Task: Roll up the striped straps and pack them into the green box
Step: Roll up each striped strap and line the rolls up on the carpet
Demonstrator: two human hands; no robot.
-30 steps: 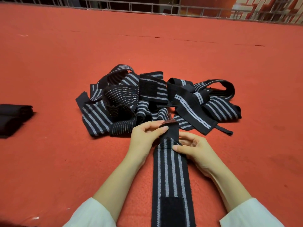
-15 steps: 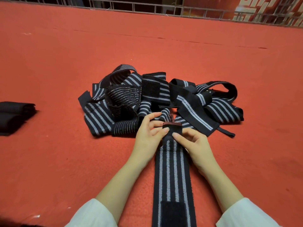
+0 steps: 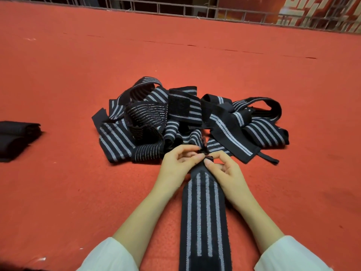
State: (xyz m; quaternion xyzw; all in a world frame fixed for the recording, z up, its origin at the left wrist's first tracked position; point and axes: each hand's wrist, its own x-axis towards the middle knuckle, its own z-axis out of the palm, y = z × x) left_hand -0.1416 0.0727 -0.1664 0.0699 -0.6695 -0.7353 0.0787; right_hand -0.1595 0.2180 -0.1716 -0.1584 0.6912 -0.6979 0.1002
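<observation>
Both hands work the far end of one striped strap, which lies flat on the red carpet near its front edge, lengthwise twd the person. L hand pinches the strap's end tab w/ thumb + fingertips. R hand pinches the same end from the other side, fingers curled. Prob. the first fold of a roll, no full turns yet. Mid-carpet, just beyond the hands, a pile of loose straps, all unrolled. Dark bundles at left edge, maybe finished rolls, can't confirm. No green box in view. Est. early stage: most rolling + all packing left.
</observation>
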